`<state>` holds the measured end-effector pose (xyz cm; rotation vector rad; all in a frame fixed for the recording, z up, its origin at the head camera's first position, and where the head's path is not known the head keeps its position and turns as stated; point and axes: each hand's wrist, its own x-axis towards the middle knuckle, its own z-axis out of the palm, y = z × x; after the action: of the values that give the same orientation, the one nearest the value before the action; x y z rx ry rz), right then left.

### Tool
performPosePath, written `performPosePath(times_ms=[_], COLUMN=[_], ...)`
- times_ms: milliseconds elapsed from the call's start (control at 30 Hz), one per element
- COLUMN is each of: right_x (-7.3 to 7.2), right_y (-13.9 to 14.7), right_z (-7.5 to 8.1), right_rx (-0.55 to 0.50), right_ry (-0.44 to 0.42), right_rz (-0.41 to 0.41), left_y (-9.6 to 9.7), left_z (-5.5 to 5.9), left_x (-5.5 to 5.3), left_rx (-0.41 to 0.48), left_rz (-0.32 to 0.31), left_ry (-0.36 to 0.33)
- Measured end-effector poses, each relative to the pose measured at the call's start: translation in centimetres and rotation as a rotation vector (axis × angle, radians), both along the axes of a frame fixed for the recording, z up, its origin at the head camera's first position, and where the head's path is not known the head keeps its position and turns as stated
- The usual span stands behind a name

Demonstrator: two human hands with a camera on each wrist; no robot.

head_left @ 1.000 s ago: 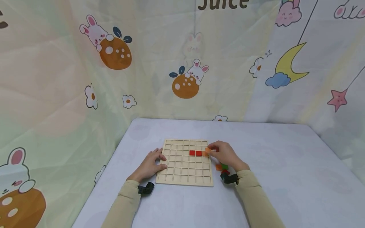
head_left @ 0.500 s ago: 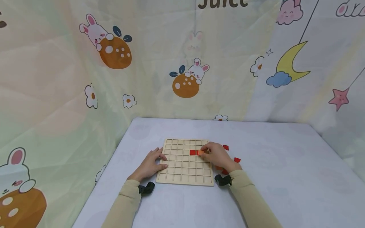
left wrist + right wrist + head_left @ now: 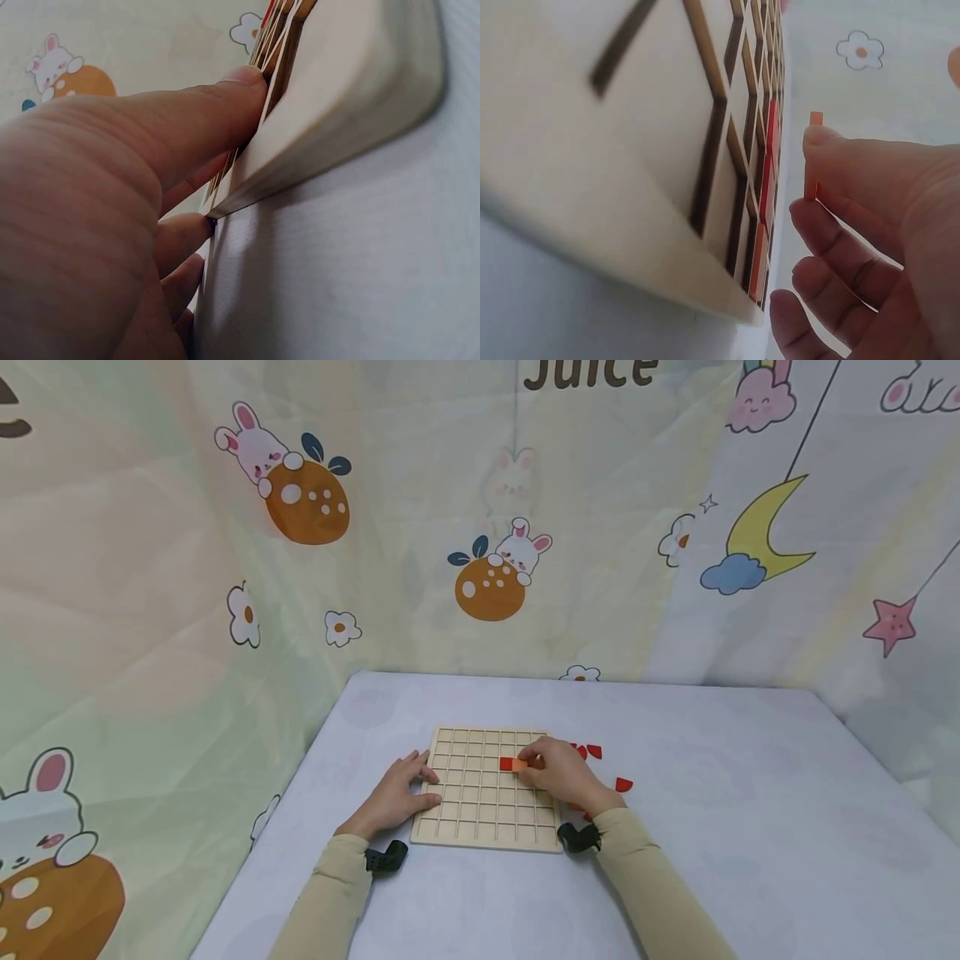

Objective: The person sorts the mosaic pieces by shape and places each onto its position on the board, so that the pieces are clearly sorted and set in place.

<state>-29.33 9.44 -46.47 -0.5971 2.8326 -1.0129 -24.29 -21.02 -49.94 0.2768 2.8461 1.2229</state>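
Observation:
A wooden grid board [image 3: 476,814] with square cells lies flat on the table. My left hand [image 3: 395,792] rests at its left edge, the thumb on top of the grid in the left wrist view and the other fingers along the side. Over the board, my right hand [image 3: 562,772] pinches an orange square tile [image 3: 811,176] between thumb and fingers, apart from the grid surface in the right wrist view. Set in one row there are two red tiles [image 3: 766,184] and an orange tile [image 3: 757,259]. The head view shows one red tile [image 3: 506,764] beside the held piece.
Red pieces [image 3: 624,784] lie loose on the white-covered table [image 3: 720,827] to the right of the board. More orange and red pieces are partly hidden under my right wrist. A printed curtain [image 3: 405,552] stands behind the table.
My right hand has moved left over the board with the orange tile, from the right edge toward the red tiles. Loose red pieces have come into sight at the right. My left hand stays put.

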Motion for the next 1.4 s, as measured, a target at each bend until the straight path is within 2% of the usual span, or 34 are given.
performPosePath(times_ms=[333, 500, 867, 1200, 1400], right_x=[-0.2, -0.6, -1.3, -1.6, -1.7], right_y=[-0.6, -1.0, -2.4, -3.4, -4.2], right_z=[0.1, 0.1, -0.5, -0.3, -0.3], right_rx=[0.015, 0.017, 0.017, 0.036, 0.055], right_ry=[0.04, 0.059, 0.025, 0.062, 0.055], right_rz=[0.005, 0.036, 0.065, 0.086, 0.096], left_y=[0.0, 0.0, -0.1, 0.1, 0.1], left_z=[0.0, 0.0, -0.1, 0.0, 0.1], left_x=[0.1, 0.1, 0.1, 0.3, 0.2], left_rx=[0.007, 0.004, 0.009, 0.019, 0.013], left_rz=[0.008, 0.002, 0.005, 0.013, 0.012], left_ry=[0.0, 0.004, 0.001, -0.008, -0.003])
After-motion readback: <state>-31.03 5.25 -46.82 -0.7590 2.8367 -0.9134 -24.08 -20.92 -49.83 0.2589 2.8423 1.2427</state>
